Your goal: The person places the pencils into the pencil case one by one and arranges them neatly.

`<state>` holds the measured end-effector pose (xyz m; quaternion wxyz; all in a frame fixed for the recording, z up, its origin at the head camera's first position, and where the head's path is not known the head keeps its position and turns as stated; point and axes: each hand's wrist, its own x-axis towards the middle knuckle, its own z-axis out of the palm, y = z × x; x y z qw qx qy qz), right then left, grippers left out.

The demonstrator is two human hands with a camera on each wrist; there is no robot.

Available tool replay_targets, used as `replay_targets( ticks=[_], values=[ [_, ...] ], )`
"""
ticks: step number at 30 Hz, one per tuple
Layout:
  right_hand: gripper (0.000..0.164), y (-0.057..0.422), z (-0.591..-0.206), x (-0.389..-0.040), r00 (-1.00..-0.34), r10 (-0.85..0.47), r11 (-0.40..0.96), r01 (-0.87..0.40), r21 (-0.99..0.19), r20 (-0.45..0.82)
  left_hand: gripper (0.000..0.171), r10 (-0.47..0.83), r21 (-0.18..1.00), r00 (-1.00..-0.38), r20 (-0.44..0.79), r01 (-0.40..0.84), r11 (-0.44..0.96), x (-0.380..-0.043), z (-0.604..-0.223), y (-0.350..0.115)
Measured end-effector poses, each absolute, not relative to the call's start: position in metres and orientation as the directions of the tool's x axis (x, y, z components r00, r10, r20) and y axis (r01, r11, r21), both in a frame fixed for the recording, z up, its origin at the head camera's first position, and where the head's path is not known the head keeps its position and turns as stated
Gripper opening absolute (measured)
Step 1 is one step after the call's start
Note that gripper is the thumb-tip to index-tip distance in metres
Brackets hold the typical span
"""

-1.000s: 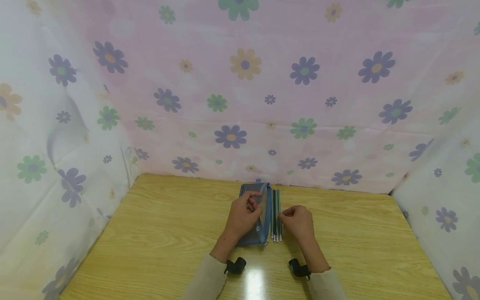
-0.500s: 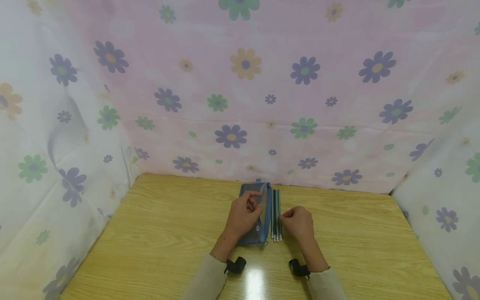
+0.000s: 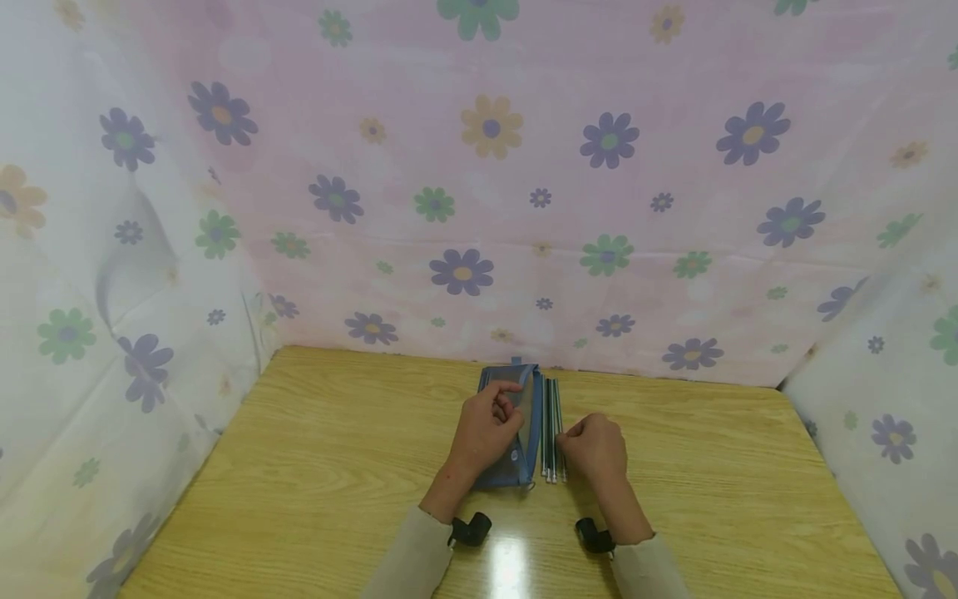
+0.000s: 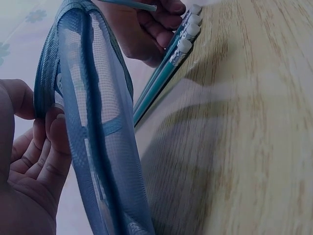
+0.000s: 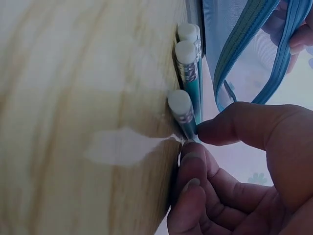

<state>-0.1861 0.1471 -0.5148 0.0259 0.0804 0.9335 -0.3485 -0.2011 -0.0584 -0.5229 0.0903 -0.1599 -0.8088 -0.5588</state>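
A blue mesh zip pouch (image 3: pixel 503 476) lies at the back of the table. My left hand (image 3: pixel 481 431) pinches the edge of its opening (image 4: pixel 45 83) between thumb and fingers, so the zip side gapes toward the right. Along that side several dark green pencils (image 3: pixel 549 424) lie in a row, with their white eraser ends (image 4: pixel 185 46) toward me. My right hand (image 3: pixel 599 445) pinches the outermost pencil (image 5: pixel 181 105) between thumb and index finger. That pencil stands slightly apart from the others in the right wrist view.
The wooden table (image 3: pixel 337 441) carries the pouch and pencils. Floral cloth (image 3: pixel 464 208) closes off the back and both sides. A black camera (image 3: pixel 471 530) is strapped at the left wrist, and another black camera (image 3: pixel 595 537) at the right.
My right hand has shifted slightly toward me, and the outermost pencil has come a little away to the right of its row. The left hand and pouch have stayed put.
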Motion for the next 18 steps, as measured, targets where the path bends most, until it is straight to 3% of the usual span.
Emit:
replay_targets(
  ticks=[10,18],
  values=[
    [0.034,0.1449,-0.5153,-0.1857,-0.978,0.163,0.789,0.208,-0.577,-0.130,0.032,0.162,0.869,-0.927,0.339,0.375,0.323,-0.2009,-0.5234,-0.0588],
    [0.035,0.1461,-0.5156,-0.1863,-0.979,0.159,0.793,0.202,-0.574,-0.126,0.033,0.162,0.873,-0.925,0.342,0.377,0.311,-0.2017,-0.5241,-0.0591]
  ],
)
